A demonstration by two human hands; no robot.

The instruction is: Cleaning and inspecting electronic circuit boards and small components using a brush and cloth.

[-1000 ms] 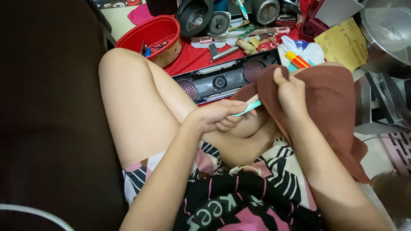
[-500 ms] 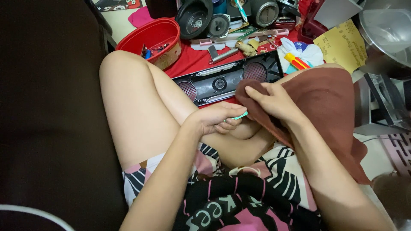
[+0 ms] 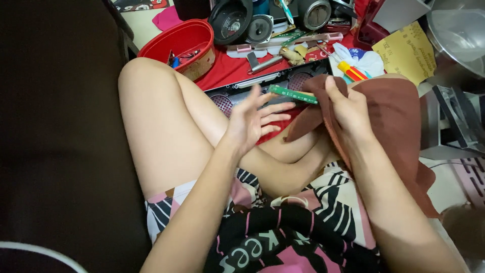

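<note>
My right hand (image 3: 348,108) pinches a narrow green circuit board strip (image 3: 293,94) through a fold of the brown cloth (image 3: 391,114) draped over my right knee. The strip sticks out to the left, above the black speaker panel (image 3: 237,93). My left hand (image 3: 252,119) is open with fingers spread, just below the strip's free end and holding nothing. Both hands hover over my crossed legs.
A red bowl (image 3: 179,38) with small parts sits behind my left knee. Loose speaker cones (image 3: 230,20), a screwdriver with a yellow and red handle (image 3: 351,71), a yellow paper (image 3: 406,50) and metal parts lie on the red mat. A dark sofa (image 3: 60,136) fills the left.
The green strip passed from my left hand to my right, which lifted it up in the cloth. My left hand opened and its fingers spread.
</note>
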